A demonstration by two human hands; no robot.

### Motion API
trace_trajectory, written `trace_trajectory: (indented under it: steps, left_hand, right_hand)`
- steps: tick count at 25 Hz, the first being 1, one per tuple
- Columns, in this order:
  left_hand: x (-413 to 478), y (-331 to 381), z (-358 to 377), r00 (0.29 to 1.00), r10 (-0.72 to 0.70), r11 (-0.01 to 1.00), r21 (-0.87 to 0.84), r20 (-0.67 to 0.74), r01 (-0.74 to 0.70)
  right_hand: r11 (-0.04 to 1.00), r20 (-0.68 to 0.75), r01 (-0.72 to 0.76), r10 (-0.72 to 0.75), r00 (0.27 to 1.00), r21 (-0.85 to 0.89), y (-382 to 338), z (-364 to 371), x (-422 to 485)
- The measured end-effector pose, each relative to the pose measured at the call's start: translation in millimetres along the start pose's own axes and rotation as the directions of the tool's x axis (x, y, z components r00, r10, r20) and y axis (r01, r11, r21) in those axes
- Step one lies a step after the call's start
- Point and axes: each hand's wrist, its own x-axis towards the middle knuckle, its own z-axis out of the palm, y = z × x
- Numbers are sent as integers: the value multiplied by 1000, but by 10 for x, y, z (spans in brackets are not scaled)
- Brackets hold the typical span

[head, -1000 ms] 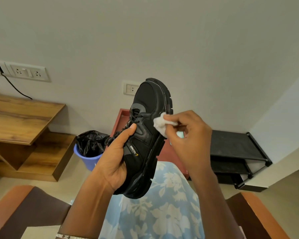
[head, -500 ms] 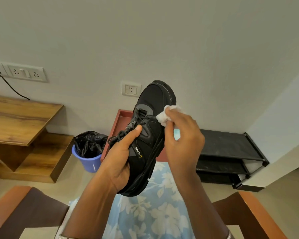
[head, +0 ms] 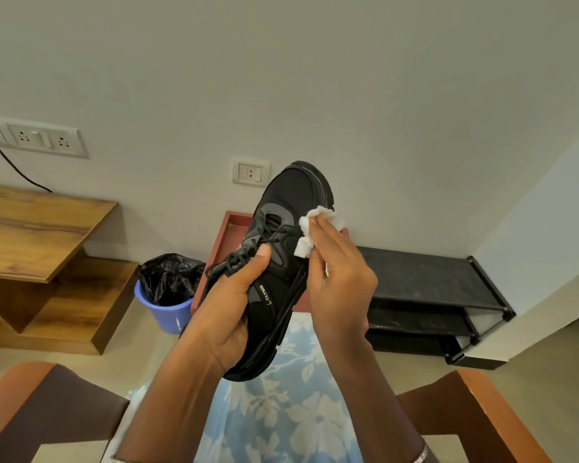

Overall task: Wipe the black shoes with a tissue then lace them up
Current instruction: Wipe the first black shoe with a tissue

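A black shoe (head: 291, 195) is held up in front of me, toe pointing up and away, with its black laces (head: 248, 255) loose at the tongue. My left hand (head: 228, 312) grips the shoe around its heel and side, thumb lying on the laces. My right hand (head: 341, 282) holds a crumpled white tissue (head: 321, 215) and presses it against the right side of the shoe near the toe. The second shoe is not in view.
Below the shoe is my lap in blue floral cloth (head: 281, 412), between two brown chair arms (head: 30, 396). A blue bin (head: 168, 312) with a black bag, a red-brown tray (head: 228, 228), a black shoe rack (head: 425, 282) and a wooden desk (head: 30, 235) stand along the wall.
My right hand has slid the tissue up along the shoe's side toward the toe. The shoe has tilted and risen slightly in my left hand.
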Motion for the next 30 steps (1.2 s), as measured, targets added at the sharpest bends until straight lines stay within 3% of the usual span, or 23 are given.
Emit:
trace_trajectory:
  steps: [6,10,13,22,30]
  left_hand:
    - [-44,39,-2,998,-57,988,-139,38,61]
    - [-33,20,-30,1000,-11,999,-46,19,12]
    - [-33,43,-13,1000,15,1000,-14,6,-15]
    - [-9,40,-50,997,-25,986,-165,73,37]
    - [41,19,-76,996,-41,996,-82,75,47]
  right_hand:
    - [996,52,79,-77,996,-42,-103,28,-375]
    - [997,-60,-49,53,997,60,82,39,-47]
    - [986,-59,-133,140,988,105,189,8,151]
    - [997,-25,20,-22,999,-79,-44,-8,-423]
    - [991,-2,-94,94,996,90,178,43,151]
